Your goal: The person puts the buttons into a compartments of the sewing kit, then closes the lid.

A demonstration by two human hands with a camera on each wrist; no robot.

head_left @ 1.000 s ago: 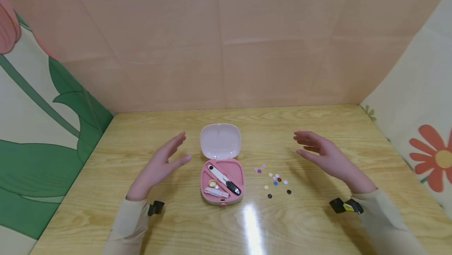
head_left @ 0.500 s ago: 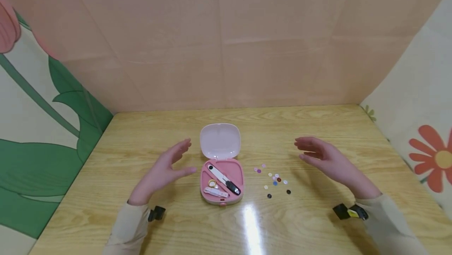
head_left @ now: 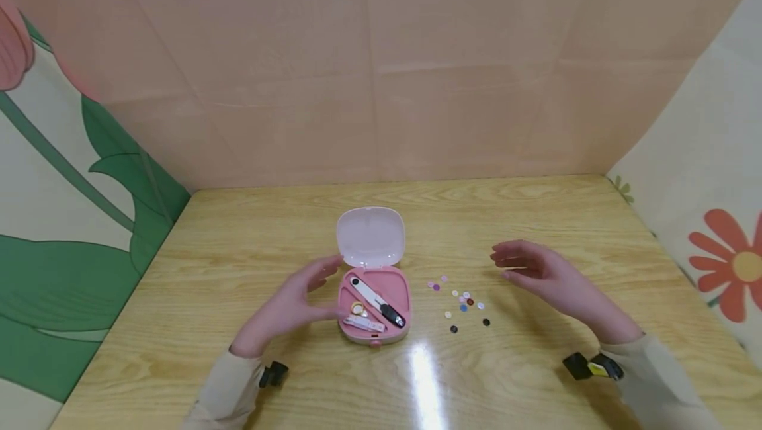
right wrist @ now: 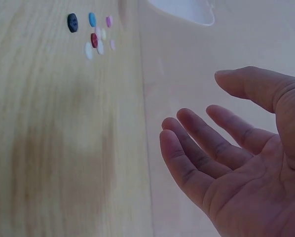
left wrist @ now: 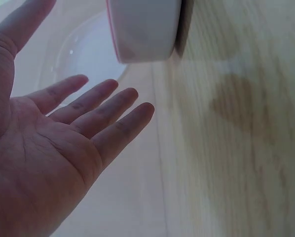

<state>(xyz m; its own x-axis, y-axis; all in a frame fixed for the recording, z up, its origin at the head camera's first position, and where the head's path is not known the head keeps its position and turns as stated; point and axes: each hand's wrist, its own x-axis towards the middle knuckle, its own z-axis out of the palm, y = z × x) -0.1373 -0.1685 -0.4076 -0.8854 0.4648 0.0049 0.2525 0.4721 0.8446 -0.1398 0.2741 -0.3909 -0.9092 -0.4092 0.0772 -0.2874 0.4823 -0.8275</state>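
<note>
A small pink box (head_left: 394, 284) lies on the table with its pale lid (head_left: 371, 237) raised at the back. Inside it are a black-and-white tool, perhaps a seam ripper or cutter (head_left: 378, 302), a yellow-rimmed round item (head_left: 357, 308) and a white-pink strip-like item (head_left: 365, 323). My left hand (head_left: 292, 307) hovers at the box's left side, thumb and fingers spread apart and holding nothing. In the left wrist view the box's white side (left wrist: 145, 29) is beyond the fingers. My right hand (head_left: 550, 279) hovers with relaxed fingers, right of several loose buttons (head_left: 464, 307), holding nothing.
The wooden table (head_left: 286, 218) ends at a peach backdrop (head_left: 369, 86) behind it. Patterned cloths, one with green leaves (head_left: 65, 291) and one with a red flower (head_left: 729, 264), flank the left and right sides.
My left hand has moved right and nearer the viewer, coming up to the box's left edge. My right hand has lowered slightly. The box and buttons have stayed in place.
</note>
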